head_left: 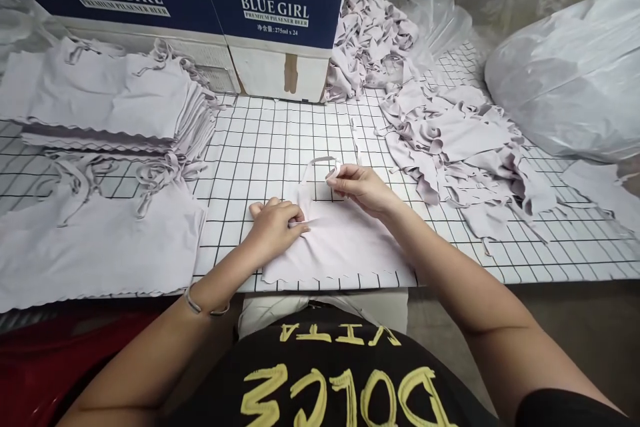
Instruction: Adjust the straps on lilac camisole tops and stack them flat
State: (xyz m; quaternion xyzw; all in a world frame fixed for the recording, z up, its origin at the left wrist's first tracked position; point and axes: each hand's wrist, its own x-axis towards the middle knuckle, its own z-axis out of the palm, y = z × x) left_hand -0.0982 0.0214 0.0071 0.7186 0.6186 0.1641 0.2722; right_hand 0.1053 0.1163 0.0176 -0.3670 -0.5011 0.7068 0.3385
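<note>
A pale lilac camisole top [350,243] lies flat on the checked tabletop in front of me, its scalloped hem towards my body. At its upper left, my left hand [276,227] rests on the table with thumb and fingers closed on the top's fabric. My right hand [364,189] pinches the end of the thin shoulder strap [323,159] and holds it up in a loop. The strap runs from my right fingertips back down beside my left hand. My right wrist hangs over the top's right part and hides some of it.
To the left are neat stacks of matching tops [100,240] with knotted straps. A beer carton [280,73] stands behind. Loose heaps of similar pieces [450,140] lie to the right, near a big plastic bag [570,73]. The table's front edge [465,279] is close to my body.
</note>
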